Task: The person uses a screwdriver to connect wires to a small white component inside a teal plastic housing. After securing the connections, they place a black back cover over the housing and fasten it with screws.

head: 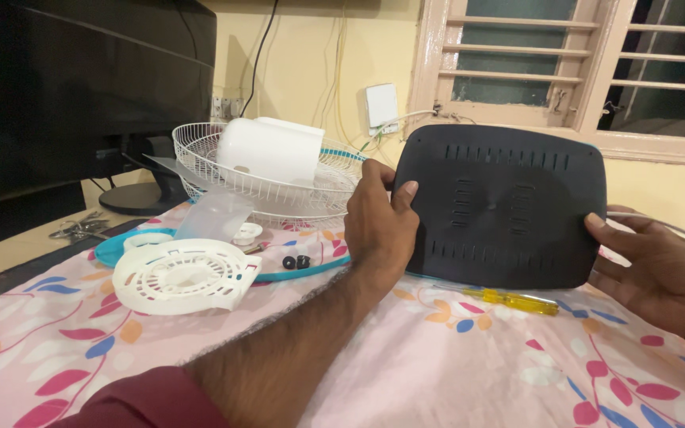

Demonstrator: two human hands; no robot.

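Left hand (378, 218) and right hand (660, 269) grasp a dark vented base plate (501, 206) upright above the floral cloth (438, 357). Toward its far left edge, a wire fan guard (200, 154) cradles a white motor housing (267, 150).

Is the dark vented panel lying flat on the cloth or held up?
Held up: the dark panel stands on edge, left hand and right hand gripping its sides.
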